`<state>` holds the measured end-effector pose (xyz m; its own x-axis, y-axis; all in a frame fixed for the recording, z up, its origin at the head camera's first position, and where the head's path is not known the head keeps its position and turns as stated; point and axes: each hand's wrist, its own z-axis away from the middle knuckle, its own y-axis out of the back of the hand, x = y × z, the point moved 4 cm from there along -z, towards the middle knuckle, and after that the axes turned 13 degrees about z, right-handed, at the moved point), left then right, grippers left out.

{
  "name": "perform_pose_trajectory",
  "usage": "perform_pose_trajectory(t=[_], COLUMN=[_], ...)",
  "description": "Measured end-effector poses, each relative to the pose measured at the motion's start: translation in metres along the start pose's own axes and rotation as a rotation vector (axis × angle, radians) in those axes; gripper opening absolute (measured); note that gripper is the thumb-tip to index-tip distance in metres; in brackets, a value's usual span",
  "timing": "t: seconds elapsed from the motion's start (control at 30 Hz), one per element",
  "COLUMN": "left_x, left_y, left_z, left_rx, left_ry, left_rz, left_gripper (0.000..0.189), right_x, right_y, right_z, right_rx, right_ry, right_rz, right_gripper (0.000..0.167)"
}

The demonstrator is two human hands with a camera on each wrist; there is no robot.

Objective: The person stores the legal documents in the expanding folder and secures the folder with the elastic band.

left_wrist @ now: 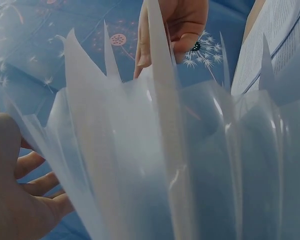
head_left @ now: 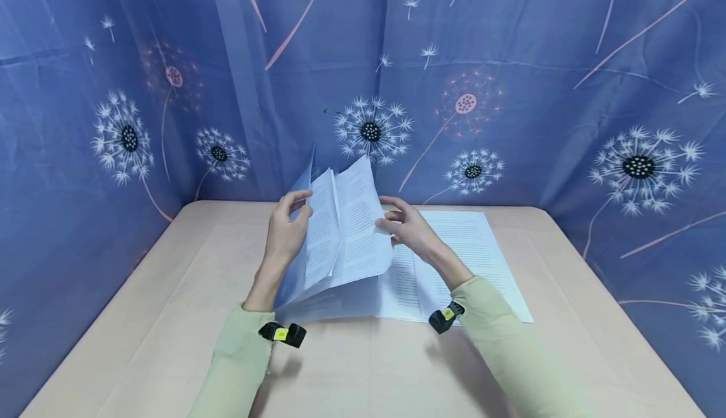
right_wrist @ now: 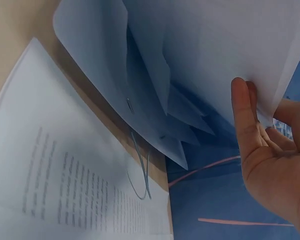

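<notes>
A translucent bluish folder with several fanned pockets point(left_wrist: 140, 175) stands spread open above the table. My left hand point(head_left: 286, 229) grips its left cover, fingers bent round the edge. Printed sheets point(head_left: 360, 222) stand upright inside the folder. At their right edge, my right hand point(head_left: 414, 229) pinches a sheet, thumb in front and fingers behind. A thin elastic cord point(right_wrist: 142, 175) hangs in a loop from the folder's edge in the right wrist view. How deep the sheets sit in the pockets is hidden.
More printed pages point(head_left: 465, 248) lie flat on the right of the pale table point(head_left: 170, 317), partly under the right forearm. A blue curtain with dandelion prints point(head_left: 317, 90) hangs behind and at both sides. Each wrist carries a small black camera point(head_left: 289, 335).
</notes>
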<state>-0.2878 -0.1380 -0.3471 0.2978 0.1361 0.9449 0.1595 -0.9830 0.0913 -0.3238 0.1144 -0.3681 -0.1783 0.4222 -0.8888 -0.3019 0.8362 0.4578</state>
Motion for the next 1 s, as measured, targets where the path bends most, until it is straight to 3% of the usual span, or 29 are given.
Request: perform_pose_trajectory(t=[0.27,0.43,1.0], left_x=[0.001,0.002,0.004], left_y=[0.0,0.0,-0.001], left_z=[0.001,0.001,0.001], left_rx=[0.011,0.019,0.019], left_ry=[-0.002,-0.003,-0.011], left_rz=[0.007,0.002,0.012], left_gripper=[0.04,0.04,0.04], right_x=[-0.005,-0.005,-0.006], right_y=[-0.016,-0.024,-0.048], right_z=[-0.002,-0.002,-0.005], right_rx=[-0.055,-0.095,-0.144], right_ry=[0.05,0.04,0.061], right_rz=[-0.024,-0.027,0.088], right_gripper=[0.058,0.06,0.06])
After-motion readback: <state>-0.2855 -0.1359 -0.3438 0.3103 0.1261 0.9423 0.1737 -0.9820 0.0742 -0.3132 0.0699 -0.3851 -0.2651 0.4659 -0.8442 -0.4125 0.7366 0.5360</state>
